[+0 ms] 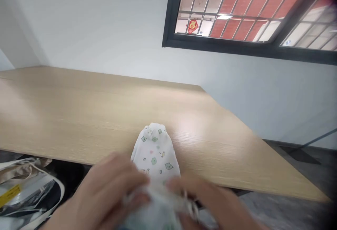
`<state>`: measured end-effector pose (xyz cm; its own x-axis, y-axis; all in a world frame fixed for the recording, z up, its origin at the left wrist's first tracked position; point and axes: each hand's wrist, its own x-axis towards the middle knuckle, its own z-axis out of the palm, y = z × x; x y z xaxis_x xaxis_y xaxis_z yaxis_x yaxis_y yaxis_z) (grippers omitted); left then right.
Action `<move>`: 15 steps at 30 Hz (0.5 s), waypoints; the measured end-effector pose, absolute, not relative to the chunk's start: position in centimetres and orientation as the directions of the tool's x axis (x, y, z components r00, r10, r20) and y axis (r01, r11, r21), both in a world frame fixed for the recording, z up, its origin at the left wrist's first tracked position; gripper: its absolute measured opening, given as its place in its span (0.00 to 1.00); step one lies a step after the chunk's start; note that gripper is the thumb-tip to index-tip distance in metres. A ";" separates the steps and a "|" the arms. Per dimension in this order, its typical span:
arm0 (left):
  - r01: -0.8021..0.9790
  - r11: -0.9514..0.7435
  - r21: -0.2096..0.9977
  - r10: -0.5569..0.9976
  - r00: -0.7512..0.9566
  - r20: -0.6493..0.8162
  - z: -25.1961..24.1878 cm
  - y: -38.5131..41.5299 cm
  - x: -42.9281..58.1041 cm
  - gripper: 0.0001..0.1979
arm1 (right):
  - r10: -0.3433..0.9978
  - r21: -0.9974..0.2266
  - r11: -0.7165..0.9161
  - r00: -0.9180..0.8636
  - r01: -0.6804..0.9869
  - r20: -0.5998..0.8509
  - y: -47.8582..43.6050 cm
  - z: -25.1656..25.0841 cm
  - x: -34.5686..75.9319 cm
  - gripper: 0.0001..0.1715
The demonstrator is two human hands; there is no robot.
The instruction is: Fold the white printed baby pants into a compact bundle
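A white cloth piece [155, 149] with small green animal prints lies partly on the table, its narrow far end gathered like a cuff. Toward me, its near part is bunched between my hands and blurred. My left hand [105, 191] is closed on the cloth from the left, fingers curled and thumb underneath. From the right, my right hand [210, 202] pinches the same cloth, smeared by motion. Thin whitish loops, perhaps cord, show beside the right fingers; I cannot make out exactly what they are.
The wooden table [79, 110] has a slanted right edge and meets a white wall [105, 23]. A barred window [223, 12] is at upper right. Below the table's front edge at left sits an open bag [34, 191] with packaged items inside. Grey floor [295, 156] shows at right.
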<state>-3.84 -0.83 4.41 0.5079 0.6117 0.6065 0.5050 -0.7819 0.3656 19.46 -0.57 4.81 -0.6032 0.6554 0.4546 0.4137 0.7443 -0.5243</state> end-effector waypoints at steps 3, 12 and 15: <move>0.661 -0.611 0.435 0.776 0.393 0.493 5.7 5.6 -2.2 0.12 | 0.760 -0.549 0.648 -0.489 0.527 0.427 5.1 5.7 19.0 0.12; 0.772 -0.528 0.353 0.845 0.438 0.306 1.0 16.5 0.1 0.18 | 0.711 -0.262 0.682 -0.535 0.683 0.457 15.0 2.1 18.6 0.17; 0.696 -0.634 0.337 0.773 0.551 0.314 -0.1 13.6 0.5 0.21 | 0.477 -0.148 0.864 -0.686 0.481 0.549 10.6 1.3 18.9 0.16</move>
<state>0.51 13.60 -0.11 0.5515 0.7728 0.3140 0.6964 -0.6337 0.3368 18.88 10.64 1.26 -0.6864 0.4766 0.5493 0.4813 0.8639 -0.1481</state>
